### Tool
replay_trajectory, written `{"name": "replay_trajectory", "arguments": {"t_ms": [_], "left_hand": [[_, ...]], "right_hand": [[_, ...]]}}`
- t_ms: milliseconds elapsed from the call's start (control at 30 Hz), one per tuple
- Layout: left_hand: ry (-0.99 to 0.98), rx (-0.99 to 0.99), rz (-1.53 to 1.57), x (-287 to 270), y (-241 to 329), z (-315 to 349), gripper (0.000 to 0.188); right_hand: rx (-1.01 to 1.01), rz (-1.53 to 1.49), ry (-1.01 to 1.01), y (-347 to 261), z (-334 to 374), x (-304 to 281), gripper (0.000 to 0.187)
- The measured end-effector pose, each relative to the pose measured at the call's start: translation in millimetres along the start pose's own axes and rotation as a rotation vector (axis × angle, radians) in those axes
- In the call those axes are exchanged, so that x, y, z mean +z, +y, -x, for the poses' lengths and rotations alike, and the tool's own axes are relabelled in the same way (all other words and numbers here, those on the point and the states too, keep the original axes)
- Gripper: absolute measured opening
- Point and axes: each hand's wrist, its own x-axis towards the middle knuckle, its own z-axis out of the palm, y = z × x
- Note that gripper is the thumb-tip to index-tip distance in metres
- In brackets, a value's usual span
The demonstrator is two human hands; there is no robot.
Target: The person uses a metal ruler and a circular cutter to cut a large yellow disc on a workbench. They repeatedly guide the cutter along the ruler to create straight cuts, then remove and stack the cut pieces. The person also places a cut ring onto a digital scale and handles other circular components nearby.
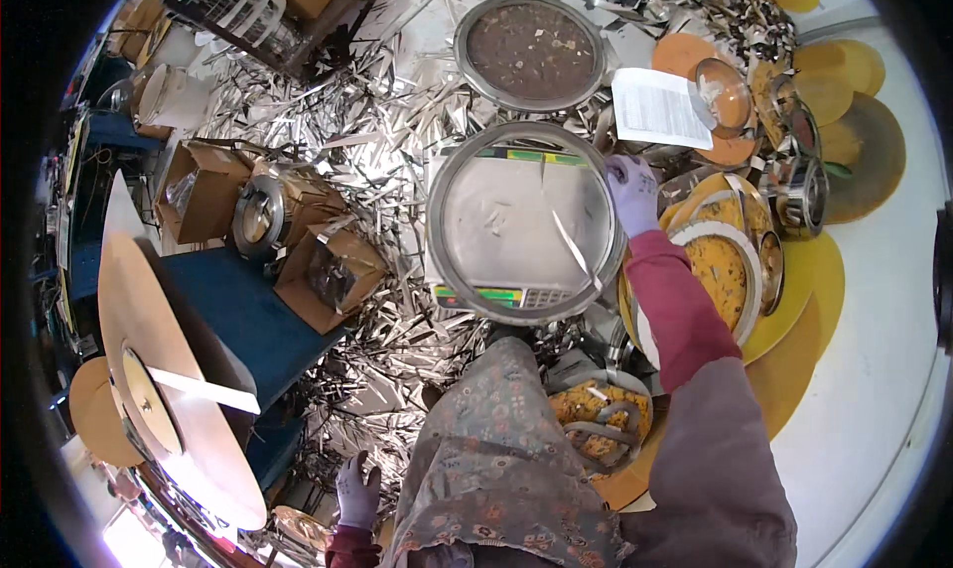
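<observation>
A large grey metal ring is in front of me, over a flat weighing scale whose green-lit panels and keypad show through the opening. My right hand, in a pale glove, is closed at the ring's upper right edge; its fingertips are partly hidden. A thin, pale strip crosses the ring's inside toward the lower right rim. Low on the left, my left hand, gloved alike, hangs beside my patterned apron, its fingers apart and holding nothing.
Metal strip scraps cover the floor. Beyond the ring stands a round brown-filled container. A paper sheet and yellow discs lie to the right. Cardboard boxes, a blue table and a big tan disc are left.
</observation>
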Motion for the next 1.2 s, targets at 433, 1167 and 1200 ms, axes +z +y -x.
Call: {"name": "replay_trajectory", "arguments": {"t_ms": [433,1167,1200], "left_hand": [[-0.244,-0.211,0.216,1.2,98.3,-17.8,0.032],[-0.125,-0.172,0.280,9.9,60.1,-4.1,0.027],[-0.127,-0.184,0.295,12.3,56.3,-2.8,0.027]], "right_hand": [[0.183,-0.447,-0.769,49.9,-95.6,39.4,0.049],[-0.430,0.717,-0.630,-28.3,-79.5,27.9,0.015],[-0.414,0.727,-0.637,-37.8,-81.3,16.0,0.015]]}}
